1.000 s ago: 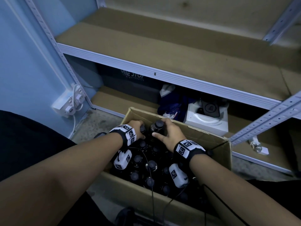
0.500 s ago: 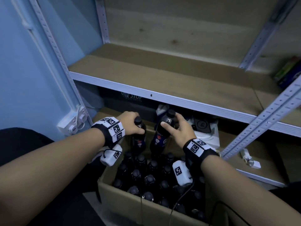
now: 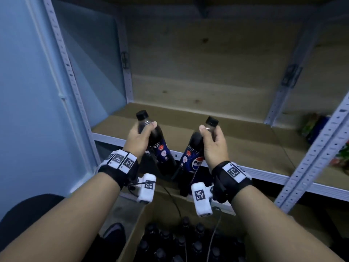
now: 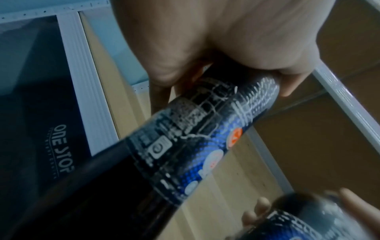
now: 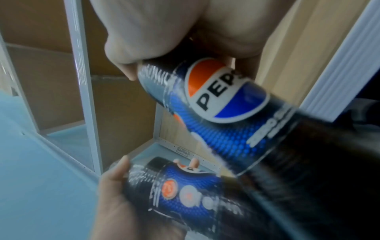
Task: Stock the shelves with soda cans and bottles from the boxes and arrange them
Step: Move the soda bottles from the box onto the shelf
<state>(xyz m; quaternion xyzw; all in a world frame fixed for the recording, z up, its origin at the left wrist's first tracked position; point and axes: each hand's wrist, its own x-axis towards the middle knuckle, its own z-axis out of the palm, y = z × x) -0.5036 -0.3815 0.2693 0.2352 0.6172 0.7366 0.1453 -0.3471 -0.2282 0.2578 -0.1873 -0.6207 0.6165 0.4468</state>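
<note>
1. The left hand (image 3: 138, 140) grips a Pepsi bottle (image 3: 156, 146) around its shoulder, thumb and fingers curled round it just under the black cap (image 3: 142, 114). The bottle tilts, cap toward 11 o'clock and base toward 5 o'clock.
2. The right hand (image 3: 213, 146) grips a second Pepsi bottle (image 3: 191, 157) by its neck, fingers wrapped just below the cap (image 3: 211, 121). This bottle leans the other way, cap toward 1 o'clock and base toward 7 o'clock.
3. Both bottles hang in the air in front of the shelf edge (image 3: 264, 176). Their lower ends come near each other; whether they touch cannot be told.
4. The wooden shelf board (image 3: 245, 140) lies behind the bottles, at 12 o'clock from the hands.
5. A cardboard box (image 3: 132, 241) sits at 6 o'clock, below the hands, with many dark capped bottles (image 3: 181, 241) standing upright inside.
6. At 3 o'clock, on the right part of the shelf, some blurred colourful packages (image 3: 311, 127) stand near a grey upright (image 3: 321, 148).
7. The left wrist view shows a black box printed "ONE STOP" (image 4: 41, 113) on the level below.
</note>
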